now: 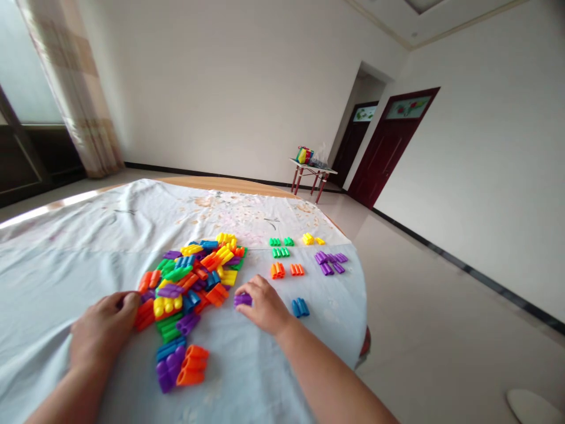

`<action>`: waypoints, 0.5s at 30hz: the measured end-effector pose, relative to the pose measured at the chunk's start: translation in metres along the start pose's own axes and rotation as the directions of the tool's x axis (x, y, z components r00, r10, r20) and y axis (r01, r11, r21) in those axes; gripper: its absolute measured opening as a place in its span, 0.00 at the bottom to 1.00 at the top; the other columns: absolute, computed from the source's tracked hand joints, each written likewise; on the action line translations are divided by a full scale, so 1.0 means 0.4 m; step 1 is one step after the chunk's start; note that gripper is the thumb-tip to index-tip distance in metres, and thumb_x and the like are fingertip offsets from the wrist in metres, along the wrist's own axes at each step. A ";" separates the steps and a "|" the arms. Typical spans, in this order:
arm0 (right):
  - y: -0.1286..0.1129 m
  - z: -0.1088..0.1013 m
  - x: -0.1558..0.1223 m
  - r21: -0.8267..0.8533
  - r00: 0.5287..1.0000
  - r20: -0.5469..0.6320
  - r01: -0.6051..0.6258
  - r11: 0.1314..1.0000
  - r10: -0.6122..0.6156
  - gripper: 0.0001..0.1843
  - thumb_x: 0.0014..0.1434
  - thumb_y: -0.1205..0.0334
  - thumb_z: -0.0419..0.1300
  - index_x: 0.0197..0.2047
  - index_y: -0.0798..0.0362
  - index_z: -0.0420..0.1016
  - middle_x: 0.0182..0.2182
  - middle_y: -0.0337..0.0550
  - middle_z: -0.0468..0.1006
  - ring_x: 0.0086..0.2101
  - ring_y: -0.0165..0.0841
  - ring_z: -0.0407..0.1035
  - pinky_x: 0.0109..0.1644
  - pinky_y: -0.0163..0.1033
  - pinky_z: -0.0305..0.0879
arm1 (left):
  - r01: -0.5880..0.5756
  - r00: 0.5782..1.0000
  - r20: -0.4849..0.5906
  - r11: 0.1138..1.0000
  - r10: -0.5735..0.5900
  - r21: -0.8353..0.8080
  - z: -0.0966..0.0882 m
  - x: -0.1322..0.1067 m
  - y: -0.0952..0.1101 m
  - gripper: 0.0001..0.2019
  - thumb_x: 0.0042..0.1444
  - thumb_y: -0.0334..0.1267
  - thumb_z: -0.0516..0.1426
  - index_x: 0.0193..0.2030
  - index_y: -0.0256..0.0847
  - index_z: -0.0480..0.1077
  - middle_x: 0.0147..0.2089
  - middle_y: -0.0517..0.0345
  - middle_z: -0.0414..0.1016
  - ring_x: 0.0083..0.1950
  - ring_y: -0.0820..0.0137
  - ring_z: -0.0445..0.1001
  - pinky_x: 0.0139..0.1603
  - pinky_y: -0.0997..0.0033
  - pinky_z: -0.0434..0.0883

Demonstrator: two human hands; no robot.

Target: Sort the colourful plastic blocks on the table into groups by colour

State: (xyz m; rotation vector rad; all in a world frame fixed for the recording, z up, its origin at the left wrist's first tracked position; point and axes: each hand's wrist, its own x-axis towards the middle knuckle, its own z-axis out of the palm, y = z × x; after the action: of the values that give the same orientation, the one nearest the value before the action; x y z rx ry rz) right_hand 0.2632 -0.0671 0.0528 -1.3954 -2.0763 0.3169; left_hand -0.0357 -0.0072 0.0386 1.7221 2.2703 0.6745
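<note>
The right hand (265,306) is resting on the pale cloth-covered surface (66,253) just right of the loose heap of ribbed plastic building pieces in many colours (189,277). Its fingers are closing together on a small purple ribbed plastic piece (242,300), which is lying on the cloth at the heap's right edge, touching the fingertips and not lifted.

The left hand (103,330) is lying at the heap's near left corner with its fingers curled down onto the pieces there (whether they are gripping one or only steadying the heap I cannot tell).

Further right, small groups are lying apart by colour: green pieces (281,247) and yellow pieces (311,239) far, orange pieces (286,270) in the middle, a blue pair (300,307) near, and a purple cluster (330,262) at the far right, close to the surface's edge.

Judging by that layout, the work in hand is sorting by colour, and this step is taking one purple piece out of the heap. Joining it to the purple cluster is calling for a firm pinch, a lift clear of the cloth, and a carry to the far right over the orange pieces without knocking them or overshooting the edge
</note>
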 end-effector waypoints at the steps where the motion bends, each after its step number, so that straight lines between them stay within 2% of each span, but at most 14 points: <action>1: 0.001 0.002 -0.002 -0.032 0.999 -0.042 -0.022 0.999 0.021 0.14 0.51 0.67 0.66 0.43 0.51 0.73 0.38 0.43 0.69 0.43 0.35 0.65 0.50 0.40 0.64 | 0.016 1.000 0.016 1.000 -0.016 -0.010 -0.003 -0.002 0.004 0.27 0.53 0.53 0.41 0.44 0.39 0.73 0.45 0.43 0.76 0.44 0.56 0.71 0.36 0.66 0.64; 3: 0.003 0.003 -0.011 -0.045 1.000 -0.016 -0.023 0.999 0.022 0.16 0.50 0.68 0.66 0.44 0.52 0.73 0.38 0.44 0.69 0.43 0.35 0.65 0.50 0.41 0.64 | 0.037 0.999 0.035 0.999 -0.036 -0.022 -0.007 -0.006 0.011 0.27 0.53 0.53 0.42 0.44 0.39 0.73 0.46 0.43 0.75 0.45 0.56 0.71 0.37 0.66 0.64; 7: 0.010 -0.011 -0.034 0.103 0.982 0.181 0.044 0.994 -0.062 0.19 0.48 0.66 0.68 0.44 0.51 0.74 0.37 0.40 0.71 0.37 0.32 0.67 0.45 0.36 0.66 | 0.040 0.998 0.048 0.999 -0.038 -0.032 -0.010 -0.012 0.014 0.27 0.54 0.52 0.41 0.45 0.38 0.72 0.49 0.42 0.74 0.47 0.56 0.70 0.39 0.66 0.63; 9: 0.018 -0.022 -0.038 0.145 0.984 0.168 0.035 0.989 -0.060 0.18 0.50 0.69 0.64 0.46 0.51 0.73 0.38 0.41 0.72 0.37 0.31 0.68 0.46 0.36 0.66 | 0.033 0.998 0.056 0.999 -0.031 -0.036 -0.010 -0.013 0.014 0.26 0.55 0.52 0.41 0.45 0.38 0.72 0.49 0.43 0.73 0.48 0.57 0.70 0.39 0.66 0.63; 11: 0.029 -0.028 -0.036 0.155 0.987 0.146 0.048 0.987 -0.071 0.22 0.50 0.72 0.61 0.49 0.52 0.72 0.43 0.44 0.72 0.43 0.32 0.68 0.51 0.37 0.64 | 0.036 0.998 0.057 0.999 -0.034 -0.036 -0.011 -0.013 0.015 0.26 0.55 0.52 0.41 0.45 0.39 0.72 0.49 0.44 0.74 0.47 0.58 0.70 0.39 0.66 0.63; 13: 0.039 -0.027 -0.030 0.159 0.976 0.181 0.093 0.983 -0.122 0.27 0.48 0.74 0.60 0.52 0.52 0.70 0.51 0.46 0.70 0.51 0.35 0.64 0.57 0.40 0.59 | 0.043 0.998 0.049 0.999 -0.041 -0.032 -0.012 -0.013 0.018 0.26 0.55 0.52 0.41 0.45 0.39 0.72 0.48 0.43 0.74 0.46 0.58 0.70 0.39 0.67 0.63; 15: 0.046 -0.019 -0.025 0.160 0.958 0.233 0.129 0.979 -0.165 0.29 0.47 0.75 0.60 0.53 0.51 0.70 0.54 0.47 0.68 0.54 0.36 0.62 0.60 0.42 0.56 | 0.043 0.999 0.035 0.999 -0.042 -0.025 -0.012 -0.012 0.019 0.26 0.54 0.52 0.42 0.44 0.39 0.73 0.48 0.43 0.74 0.45 0.58 0.70 0.37 0.67 0.63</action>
State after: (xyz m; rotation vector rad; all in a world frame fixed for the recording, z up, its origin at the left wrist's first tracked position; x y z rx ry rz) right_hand 0.2842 -0.0694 0.0457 -1.1567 -2.2922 0.5896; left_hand -0.0298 -0.0111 0.0460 1.6559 2.2590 0.6575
